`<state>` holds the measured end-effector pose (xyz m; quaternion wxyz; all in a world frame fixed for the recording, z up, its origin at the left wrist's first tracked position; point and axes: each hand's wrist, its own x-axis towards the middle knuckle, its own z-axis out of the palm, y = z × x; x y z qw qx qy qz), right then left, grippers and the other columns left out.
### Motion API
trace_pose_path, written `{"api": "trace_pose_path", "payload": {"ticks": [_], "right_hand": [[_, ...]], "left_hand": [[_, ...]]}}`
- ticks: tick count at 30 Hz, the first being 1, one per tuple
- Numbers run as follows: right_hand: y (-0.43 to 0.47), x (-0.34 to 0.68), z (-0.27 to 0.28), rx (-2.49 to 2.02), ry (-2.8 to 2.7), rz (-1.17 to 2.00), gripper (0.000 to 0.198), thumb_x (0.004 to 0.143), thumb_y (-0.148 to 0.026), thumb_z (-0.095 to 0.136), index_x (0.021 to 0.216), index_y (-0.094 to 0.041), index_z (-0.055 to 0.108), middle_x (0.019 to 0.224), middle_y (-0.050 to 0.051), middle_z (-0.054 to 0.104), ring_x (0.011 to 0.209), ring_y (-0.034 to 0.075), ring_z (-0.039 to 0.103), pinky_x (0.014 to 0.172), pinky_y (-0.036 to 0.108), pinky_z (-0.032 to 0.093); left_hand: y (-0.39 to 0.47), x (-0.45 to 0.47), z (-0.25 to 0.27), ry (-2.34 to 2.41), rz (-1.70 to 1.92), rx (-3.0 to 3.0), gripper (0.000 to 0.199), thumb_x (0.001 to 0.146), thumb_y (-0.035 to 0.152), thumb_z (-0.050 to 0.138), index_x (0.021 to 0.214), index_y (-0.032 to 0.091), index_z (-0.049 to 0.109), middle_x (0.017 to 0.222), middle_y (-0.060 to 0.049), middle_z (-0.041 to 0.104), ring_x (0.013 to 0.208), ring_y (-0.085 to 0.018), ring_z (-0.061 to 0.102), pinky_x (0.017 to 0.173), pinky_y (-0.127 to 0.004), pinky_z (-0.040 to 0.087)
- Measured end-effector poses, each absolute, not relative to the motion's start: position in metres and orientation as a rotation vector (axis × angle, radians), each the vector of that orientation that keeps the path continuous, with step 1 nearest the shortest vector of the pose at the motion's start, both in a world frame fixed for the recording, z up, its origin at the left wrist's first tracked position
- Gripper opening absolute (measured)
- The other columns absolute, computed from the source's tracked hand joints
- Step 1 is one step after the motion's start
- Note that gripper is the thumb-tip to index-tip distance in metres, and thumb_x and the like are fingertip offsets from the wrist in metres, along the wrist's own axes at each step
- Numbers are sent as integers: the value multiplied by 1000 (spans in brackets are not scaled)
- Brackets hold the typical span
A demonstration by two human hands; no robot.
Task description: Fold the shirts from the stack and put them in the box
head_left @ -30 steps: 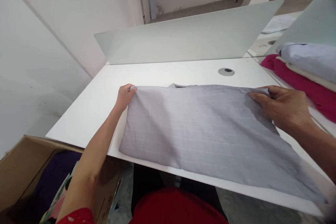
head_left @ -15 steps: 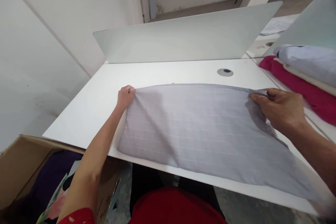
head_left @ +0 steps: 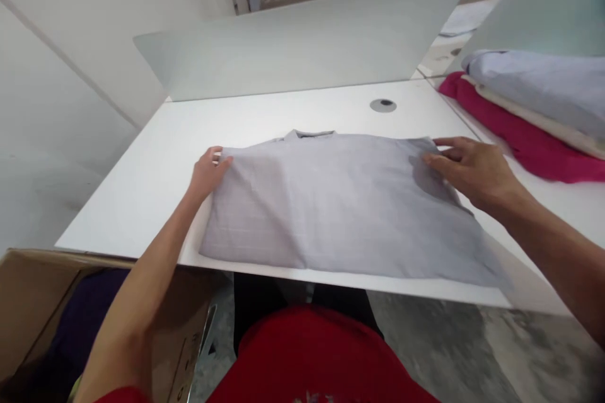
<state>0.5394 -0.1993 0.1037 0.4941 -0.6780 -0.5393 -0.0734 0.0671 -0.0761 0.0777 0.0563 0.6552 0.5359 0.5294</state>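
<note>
White desk (head_left: 142, 182) at frame centre bears a folded grey shirt (head_left: 340, 201); left hand (head_left: 208, 171) pinches its left corner, right hand (head_left: 467, 167) rests open-fingered on its right edge

Grey shirt (head_left: 340, 201): thin woven cloth, matt, with a faint pale check and soft creases. Table (head_left: 293, 113): smooth white laminate with a slight sheen, set with a grey plastic grommet (head_left: 382, 105). Divider panel (head_left: 307, 44): frosted, smooth, semi-matt pale grey-green. Folded stack (head_left: 534, 107): matt cloth in magenta, cream and pale blue. Box (head_left: 33, 289): brown corrugated cardboard, rough and matt. Floor (head_left: 454, 346): mottled grey stone, dull.
</note>
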Motion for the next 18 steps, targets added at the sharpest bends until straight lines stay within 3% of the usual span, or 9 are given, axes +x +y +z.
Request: {"api": "trace_pose_path", "payload": {"ticks": [3,10,14,18], "right_hand": [[-219,535,101,-1488,-1311,7,56,83,-26,71,136,-10,66,98,13,74,77,17,62,67,28,47],[-222,550,102,-1326,-1350,109,56,84,-30,74,137,-19,60,97,7,70,87,22,64,77,38,58],[-235,557,95,-1330,-1384,213,55,87,-36,74,138,-20,61,83,4,67,76,22,61,71,40,58],[-264,553,77,-1384,-1422,334,59,84,-46,79,135,-20,66,71,1,62,67,19,57,63,36,53]], "left_hand": [[-110,68,70,1629,1592,1917,65,88,39,70,147,19,55,132,-14,69,89,-18,69,81,-31,55],[-147,66,54,1642,1463,1804,86,83,42,74,161,27,43,153,-17,59,108,-25,69,68,-25,51],[-155,66,44,1645,1457,1714,89,77,48,74,160,31,46,152,-14,61,115,-28,69,78,-31,58],[-170,60,33,1647,1455,1657,92,74,56,75,159,35,48,146,-11,65,122,-31,68,104,-44,58]]}}
